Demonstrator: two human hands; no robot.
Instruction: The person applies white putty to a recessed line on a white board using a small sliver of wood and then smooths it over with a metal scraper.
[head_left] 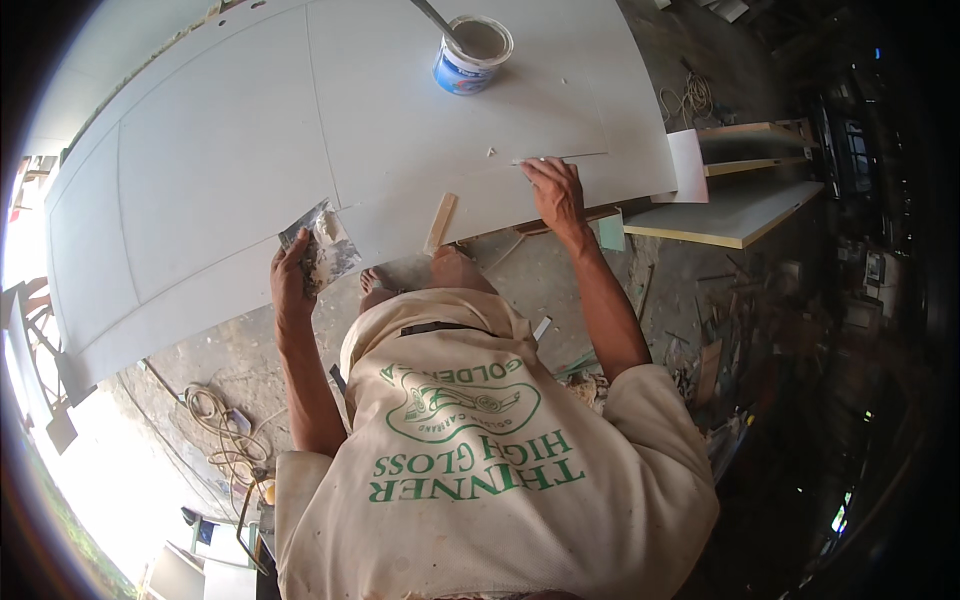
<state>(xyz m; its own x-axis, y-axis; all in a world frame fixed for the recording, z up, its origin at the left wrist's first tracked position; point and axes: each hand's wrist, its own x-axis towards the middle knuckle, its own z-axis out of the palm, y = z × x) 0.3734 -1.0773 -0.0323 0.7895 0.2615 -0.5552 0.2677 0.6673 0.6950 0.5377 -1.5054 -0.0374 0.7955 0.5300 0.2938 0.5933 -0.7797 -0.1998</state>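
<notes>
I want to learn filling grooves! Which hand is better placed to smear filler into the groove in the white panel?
Probably the right hand: it already rests on the white panel at the groove. The left hand is off the panel's edge, holding a putty-smeared scraper.

A carpentry workshop: primed door panel [330, 130], wood offcuts [745, 215], dusty floor [560, 275].

Wide metal scraper blade [318, 247], smeared with pale grey filler, gripped in the left hand [292, 285] and tilted, held just over the near edge of the white panel [230, 150]. Thin putty knife [560, 158], flat and narrow, pressed under the right hand [556, 195] against the panel along a scored groove near its near right edge. Panel large, flat, pale grey-white, marked with long straight grooves.
</notes>
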